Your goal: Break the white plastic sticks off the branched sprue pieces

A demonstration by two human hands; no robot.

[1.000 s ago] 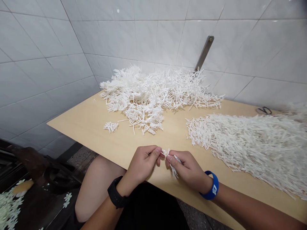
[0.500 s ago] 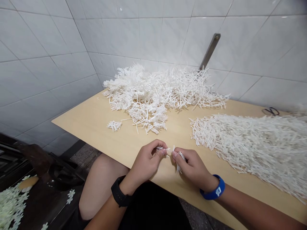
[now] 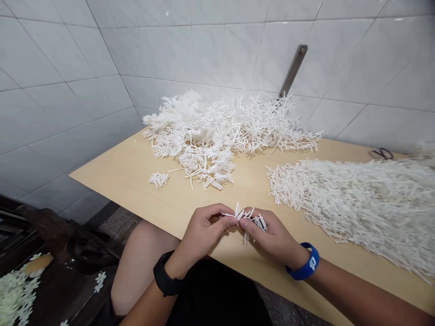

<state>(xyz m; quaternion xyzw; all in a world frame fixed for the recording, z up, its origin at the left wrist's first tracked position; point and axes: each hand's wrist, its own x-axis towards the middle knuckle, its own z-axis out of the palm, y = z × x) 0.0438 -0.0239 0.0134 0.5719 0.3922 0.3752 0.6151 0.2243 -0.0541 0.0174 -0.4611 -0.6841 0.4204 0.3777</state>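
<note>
Over the near edge of the table (image 3: 176, 206), my left hand (image 3: 206, 228) and my right hand (image 3: 272, 233) meet fingertip to fingertip. Both are closed in a pinch on white strands (image 3: 249, 215), thin and branching, that look like plastic stems. Some strands fan upward between the thumbs, and others hang below my right fingers. Behind my hands lies a tangled heap of white branching strands (image 3: 217, 131). A small loose tuft (image 3: 158, 179) sits left of it.
To the right spreads a wide pile of short white strands (image 3: 353, 203). A metal bracket (image 3: 292, 70) rises against the tiled wall (image 3: 204, 45). A black loop (image 3: 383, 154) lies near the back edge. At lower left, pale flower-shaped pieces (image 3: 16, 290) rest on dark furniture (image 3: 64, 280).
My hands have come together from slightly apart. More white strands now show standing up between my fingertips. The view has shifted slightly.
</note>
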